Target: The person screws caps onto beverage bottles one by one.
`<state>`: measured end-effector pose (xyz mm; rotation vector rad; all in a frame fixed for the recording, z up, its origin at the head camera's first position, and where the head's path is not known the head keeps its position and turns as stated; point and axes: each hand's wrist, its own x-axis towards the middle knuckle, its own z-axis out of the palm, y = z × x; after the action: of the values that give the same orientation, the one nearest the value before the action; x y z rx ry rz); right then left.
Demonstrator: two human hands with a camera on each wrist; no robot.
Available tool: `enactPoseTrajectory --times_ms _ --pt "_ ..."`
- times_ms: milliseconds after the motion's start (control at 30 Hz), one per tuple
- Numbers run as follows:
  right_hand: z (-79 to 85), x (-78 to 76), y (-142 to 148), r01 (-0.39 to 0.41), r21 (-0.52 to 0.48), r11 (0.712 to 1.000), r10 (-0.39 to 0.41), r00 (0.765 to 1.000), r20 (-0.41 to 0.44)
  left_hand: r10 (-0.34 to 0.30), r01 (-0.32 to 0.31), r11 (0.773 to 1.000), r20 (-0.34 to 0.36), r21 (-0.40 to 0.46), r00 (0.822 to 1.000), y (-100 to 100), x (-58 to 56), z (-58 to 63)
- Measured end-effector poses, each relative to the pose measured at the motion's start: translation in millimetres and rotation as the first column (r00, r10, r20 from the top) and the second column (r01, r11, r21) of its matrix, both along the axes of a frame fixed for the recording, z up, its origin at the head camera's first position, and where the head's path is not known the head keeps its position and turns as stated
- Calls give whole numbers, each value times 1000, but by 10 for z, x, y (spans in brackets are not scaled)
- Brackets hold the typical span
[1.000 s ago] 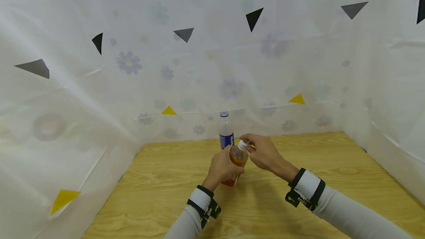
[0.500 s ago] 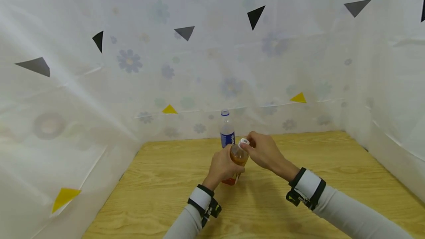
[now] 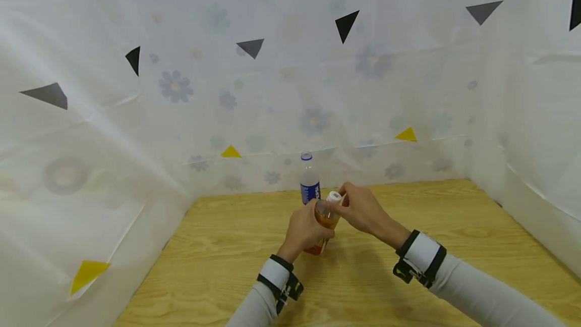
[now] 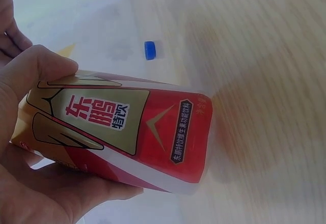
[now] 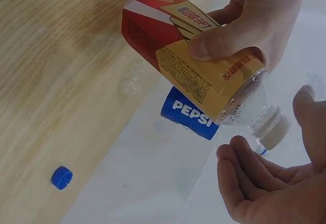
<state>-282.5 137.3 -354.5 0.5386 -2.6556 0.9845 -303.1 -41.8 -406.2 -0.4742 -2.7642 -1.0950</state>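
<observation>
One red-and-gold bottle is sitting in the left hand, over the table, leaning slightly with its neck up. That hand is gripping it round the label, thumb on one side, fingers on the other. We're not able to tell if its base is touching wood. One white cap is sitting on its neck. Contents: we're seeing droplets on the clear shoulder and an amber tint from above; fill level is hiding behind the label, so we're not calling it.

Right hand: fingers are curving loosely about the white cap, thumb opposite; we're seeing a gap between thumb and cap in the right wrist view.

Second container: one Pepsi bottle, standing upright just behind the first, mouth uncovered. We're looking through clear walls above its blue label; its lower part is hiding from the head view. One blue cap is lying on the table, near the sheeting.

We're counting: two bottles, two caps, two hands, two wrist bands. On the sheeting we're getting three yellow triangles, three grey, three black, one of those cut by the frame edge.
</observation>
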Motion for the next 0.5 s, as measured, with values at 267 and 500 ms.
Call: enactPoseTrajectory --times_ms 267,500 --pt "6 16 11 -6 37 999 6 1000 -4 8 -8 1000 -8 -6 1000 14 4 -11" --pt "85 58 16 -46 51 998 50 995 -91 5 -5 1000 -14 -2 1000 16 6 3"
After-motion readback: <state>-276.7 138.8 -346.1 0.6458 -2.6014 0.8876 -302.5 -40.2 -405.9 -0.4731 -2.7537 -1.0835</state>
